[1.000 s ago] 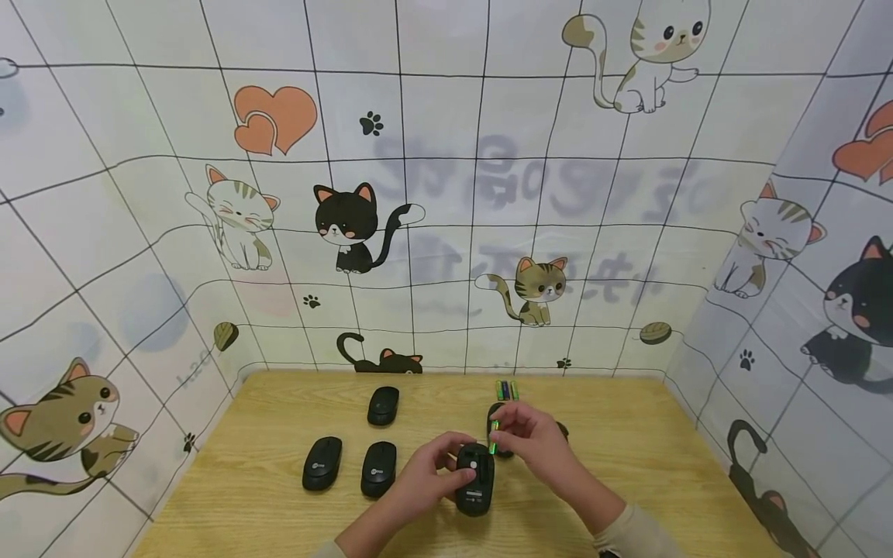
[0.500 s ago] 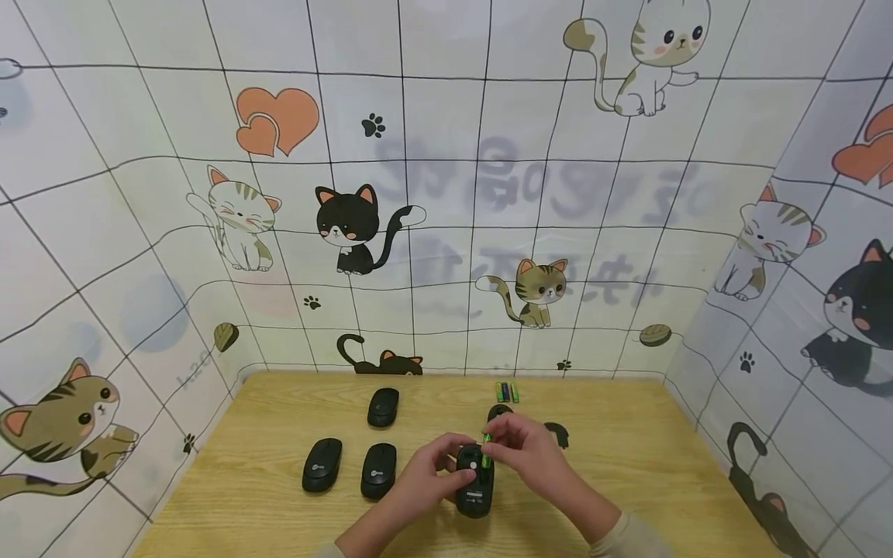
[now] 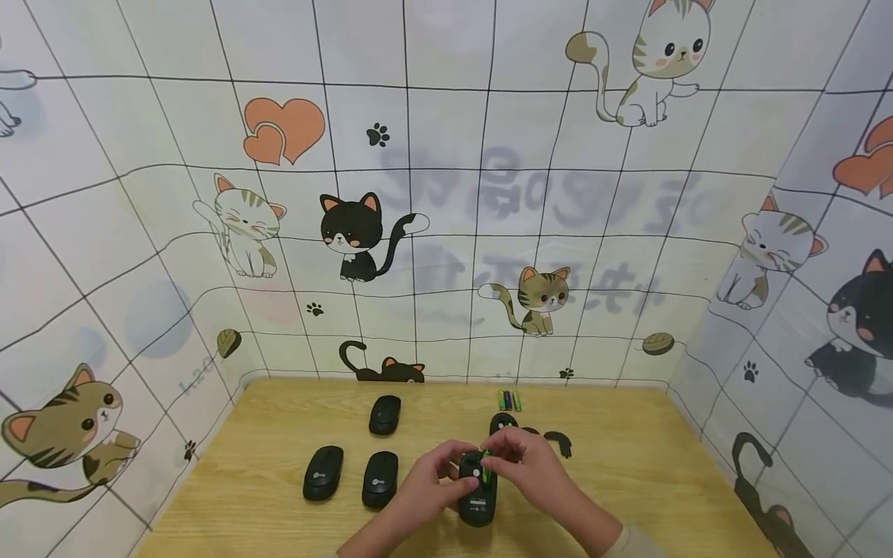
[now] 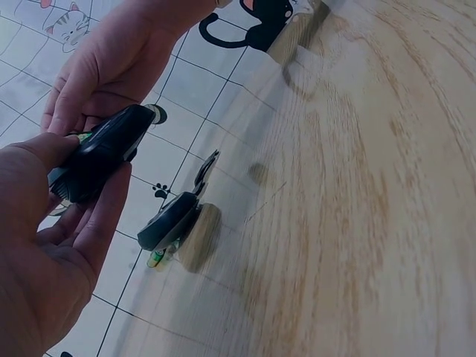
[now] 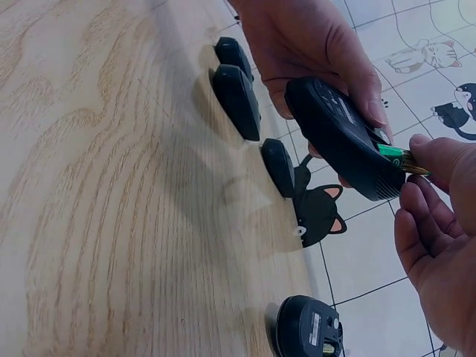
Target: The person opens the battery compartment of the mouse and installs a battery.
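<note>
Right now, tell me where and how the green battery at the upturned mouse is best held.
Probably pinch the battery by its protruding end, coming from the right, as the right hand does: that slim end sticks out from the mouse, the other dips toward its underside, and the left hand grips the mouse's left side.

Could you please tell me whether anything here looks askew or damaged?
Only the green battery looks askew: pinched by the right hand, it tilts with one end sticking out of the held mouse. No damage stands out.
</note>
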`<act>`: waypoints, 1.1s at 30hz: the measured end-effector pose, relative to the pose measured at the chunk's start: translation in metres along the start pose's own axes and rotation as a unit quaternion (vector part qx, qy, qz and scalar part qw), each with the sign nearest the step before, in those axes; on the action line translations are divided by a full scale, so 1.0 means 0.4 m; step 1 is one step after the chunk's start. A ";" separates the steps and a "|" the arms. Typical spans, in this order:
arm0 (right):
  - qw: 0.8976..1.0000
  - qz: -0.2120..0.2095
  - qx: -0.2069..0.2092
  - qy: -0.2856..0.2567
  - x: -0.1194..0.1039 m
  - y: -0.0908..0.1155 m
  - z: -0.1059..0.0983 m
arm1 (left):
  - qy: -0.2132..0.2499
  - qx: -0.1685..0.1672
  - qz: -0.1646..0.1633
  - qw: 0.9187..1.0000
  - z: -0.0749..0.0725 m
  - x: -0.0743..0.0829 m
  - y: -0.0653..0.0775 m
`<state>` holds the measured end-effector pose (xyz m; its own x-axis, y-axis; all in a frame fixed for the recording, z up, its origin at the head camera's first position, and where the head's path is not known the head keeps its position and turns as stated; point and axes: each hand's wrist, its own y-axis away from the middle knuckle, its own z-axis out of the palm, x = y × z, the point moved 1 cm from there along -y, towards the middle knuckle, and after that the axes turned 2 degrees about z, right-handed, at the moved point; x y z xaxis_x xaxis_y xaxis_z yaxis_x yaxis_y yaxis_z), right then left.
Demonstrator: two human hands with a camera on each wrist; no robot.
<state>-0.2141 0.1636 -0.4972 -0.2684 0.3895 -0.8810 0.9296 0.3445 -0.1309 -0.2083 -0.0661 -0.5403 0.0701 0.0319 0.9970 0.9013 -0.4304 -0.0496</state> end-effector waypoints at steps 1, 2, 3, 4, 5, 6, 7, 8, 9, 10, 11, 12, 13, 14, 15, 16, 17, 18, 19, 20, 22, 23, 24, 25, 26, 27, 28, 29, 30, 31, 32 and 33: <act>1.000 -0.002 0.000 0.004 0.001 0.002 0.001 | 0.002 0.000 0.001 1.000 0.001 0.000 0.001; 1.000 -0.004 0.000 0.007 0.002 0.004 0.002 | 0.003 0.000 0.002 1.000 0.002 0.001 0.002; 1.000 -0.007 0.000 0.009 0.004 0.006 0.003 | 0.004 0.000 0.002 1.000 0.003 0.001 0.003; 1.000 -0.008 -0.001 0.011 0.005 0.008 0.003 | 0.005 0.001 0.002 1.000 0.003 0.002 0.005; 1.000 -0.009 -0.001 0.012 0.007 0.011 0.004 | 0.004 0.002 0.002 1.000 0.004 0.002 0.005; 1.000 -0.012 -0.001 0.010 0.008 0.013 0.005 | 0.004 0.003 0.001 1.000 0.005 0.001 0.006; 1.000 -0.015 -0.001 0.010 0.008 0.015 0.005 | 0.005 0.003 0.000 1.000 0.005 0.001 0.007; 1.000 -0.017 -0.001 0.007 0.009 0.017 0.005 | 0.004 0.004 0.000 1.000 0.006 0.001 0.007; 1.000 -0.019 -0.002 0.005 0.010 0.018 0.006 | 0.004 0.004 0.000 1.000 0.006 0.000 0.007; 1.000 -0.021 -0.001 0.004 0.010 0.020 0.006 | 0.004 0.005 -0.001 1.000 0.006 0.000 0.008; 1.000 -0.023 0.000 0.002 0.009 0.021 0.006 | 0.004 0.005 -0.002 1.000 0.007 0.000 0.007; 1.000 -0.024 0.001 0.000 0.010 0.023 0.006 | 0.005 0.005 -0.003 1.000 0.007 -0.001 0.007; 1.000 -0.025 0.002 -0.001 0.010 0.023 0.007 | 0.006 0.005 -0.003 1.000 0.007 -0.001 0.007; 1.000 -0.026 0.004 -0.002 0.010 0.024 0.007 | 0.006 0.005 -0.003 1.000 0.007 -0.002 0.007; 1.000 -0.025 0.006 -0.002 0.010 0.025 0.008 | 0.006 0.005 -0.003 1.000 0.007 -0.002 0.007; 1.000 -0.026 0.008 -0.001 0.011 0.026 0.009 | 0.006 0.005 -0.003 1.000 0.007 -0.003 0.007; 1.000 -0.026 0.010 -0.001 0.011 0.027 0.009 | 0.005 0.006 -0.001 1.000 0.008 -0.004 0.006; 1.000 -0.027 0.012 -0.001 0.012 0.027 0.009 | 0.005 0.006 0.000 1.000 0.008 -0.004 0.005; 1.000 -0.028 0.014 -0.002 0.012 0.028 0.010 | 0.004 0.006 0.001 1.000 0.008 -0.005 0.004; 0.999 -0.030 0.015 -0.003 0.012 0.028 0.010 | 0.002 0.007 0.002 1.000 0.008 -0.005 0.003; 0.999 -0.034 0.017 -0.004 0.011 0.028 0.008 | 0.002 0.008 0.006 1.000 0.008 -0.005 0.002; 0.999 -0.035 0.017 -0.006 0.011 0.028 0.008 | 0.000 0.008 0.009 1.000 0.008 -0.005 0.001; 0.999 -0.038 0.017 -0.006 0.010 0.027 0.008 | 0.000 0.008 0.012 1.000 0.007 -0.005 0.001; 0.999 -0.040 0.018 -0.005 0.010 0.026 0.008 | -0.001 0.009 0.015 1.000 0.007 -0.004 0.001; 0.999 -0.043 0.018 -0.005 0.009 0.025 0.007 | -0.002 0.010 0.019 1.000 0.007 -0.003 0.001; 0.999 -0.045 0.018 -0.005 0.009 0.024 0.007 | -0.003 0.011 0.024 1.000 0.007 -0.002 0.001; 0.999 -0.047 0.018 -0.004 0.008 0.023 0.007 | -0.006 0.013 0.028 1.000 0.007 -0.001 0.001; 0.999 -0.050 0.019 -0.004 0.008 0.022 0.006 | -0.008 0.015 0.031 0.999 0.007 0.000 0.001; 0.998 -0.052 0.021 -0.004 0.008 0.020 0.006 | -0.011 0.017 0.035 0.999 0.007 0.002 0.002; 0.998 -0.054 0.023 -0.005 0.009 0.019 0.006 | -0.013 0.018 0.038 0.999 0.007 0.004 0.002; 0.998 -0.054 0.025 -0.007 0.009 0.019 0.006 | -0.015 0.020 0.042 0.999 0.007 0.005 0.002; 0.998 -0.055 0.026 -0.009 0.010 0.018 0.007 | -0.017 0.021 0.044 0.999 0.007 0.006 0.001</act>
<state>-0.2078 0.1654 -0.5027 -0.3663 0.3366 -0.8675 0.9066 0.3390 -0.2513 -0.2064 -0.0636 -0.5380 0.1634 0.0263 0.9862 0.9082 -0.3944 -0.1400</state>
